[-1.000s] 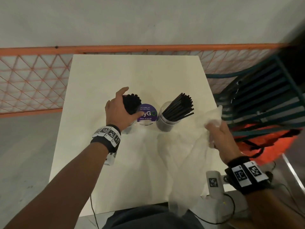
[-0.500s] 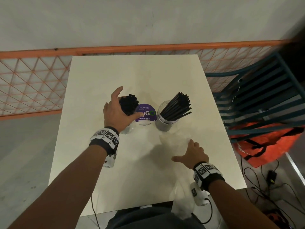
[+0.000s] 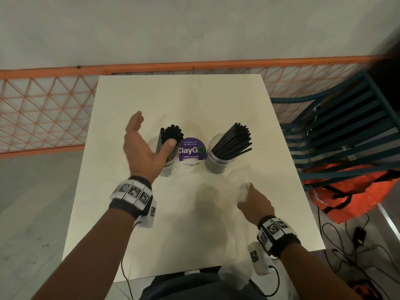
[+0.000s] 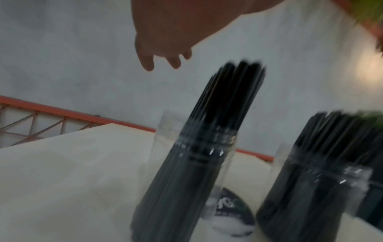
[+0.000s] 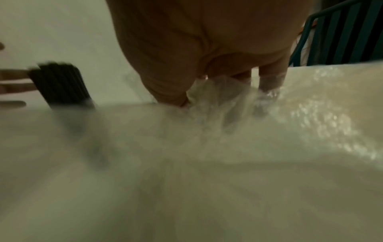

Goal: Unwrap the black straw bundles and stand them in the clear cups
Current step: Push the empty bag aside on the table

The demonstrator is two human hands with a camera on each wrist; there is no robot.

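Note:
Two clear cups stand mid-table. The left cup [image 3: 166, 168] holds an upright bundle of black straws [image 3: 172, 133]; the right cup [image 3: 216, 164] holds straws [image 3: 234, 139] that fan to the right. My left hand [image 3: 151, 135] is open just left of the left bundle, fingers straight and off the straws, thumb close beside them. In the left wrist view the fingers [image 4: 147, 63] hang clear above the straws [image 4: 225, 98]. My right hand [image 3: 246, 189] pinches the clear plastic wrap [image 3: 236, 180] lying on the table in front of the right cup; the right wrist view shows its fingers [image 5: 269, 77] dug into the wrap [image 5: 300, 124].
A round purple sticker [image 3: 191, 149] lies between the cups. The wrap trails over the white table's [image 3: 173, 94] front edge towards my lap. An orange mesh fence [image 3: 43, 109] runs behind; a teal slatted chair [image 3: 346, 131] and an orange bag [image 3: 357, 191] stand to the right.
My left hand has let go of the left straw bundle and spread open. My right hand brought the wrap down from the right onto the table and now gathers it.

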